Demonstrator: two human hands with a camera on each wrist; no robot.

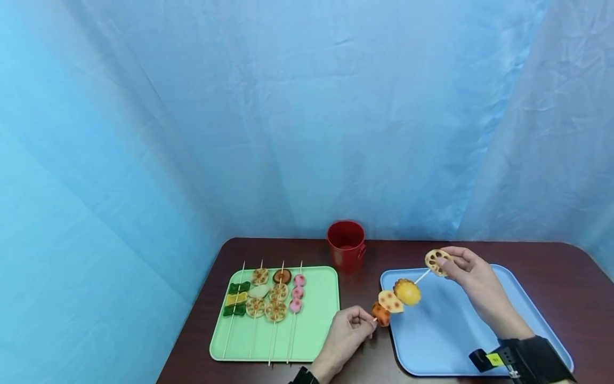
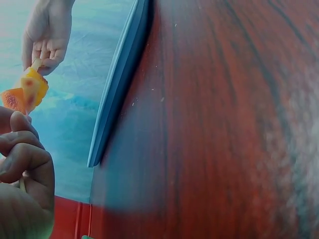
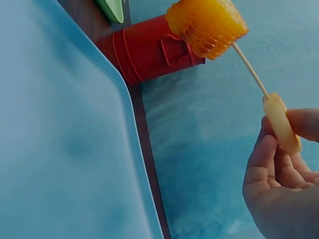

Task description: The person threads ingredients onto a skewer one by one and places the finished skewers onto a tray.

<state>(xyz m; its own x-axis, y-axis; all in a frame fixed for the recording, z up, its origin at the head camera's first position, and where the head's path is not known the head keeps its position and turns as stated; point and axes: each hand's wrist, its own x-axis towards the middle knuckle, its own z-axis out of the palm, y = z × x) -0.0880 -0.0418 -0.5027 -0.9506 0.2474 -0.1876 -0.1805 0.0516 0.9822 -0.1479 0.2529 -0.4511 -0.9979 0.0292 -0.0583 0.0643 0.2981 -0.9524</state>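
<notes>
My left hand (image 1: 348, 332) grips the lower end of a wooden skewer (image 3: 251, 71). Threaded on it are an orange-brown piece (image 1: 381, 314), a pale spotted slice (image 1: 390, 301) and a yellow corn piece (image 1: 407, 292). At the stick's far end, my right hand (image 1: 477, 285) pinches a lotus root slice (image 1: 437, 262) between thumb and fingers. The stick meets the slice's edge in the right wrist view; how deep it goes I cannot tell. Both hands are above the table, the right one over a blue tray (image 1: 431, 341).
A green tray (image 1: 316, 320) on the left bears several filled skewers, including a green-and-yellow one (image 1: 236, 299) and one with pink pieces (image 1: 297, 293). Behind, between the trays, stands a red cup (image 1: 346, 248) with a handle. Blue cloth (image 1: 336, 117) hangs behind the dark wooden table (image 1: 192, 352).
</notes>
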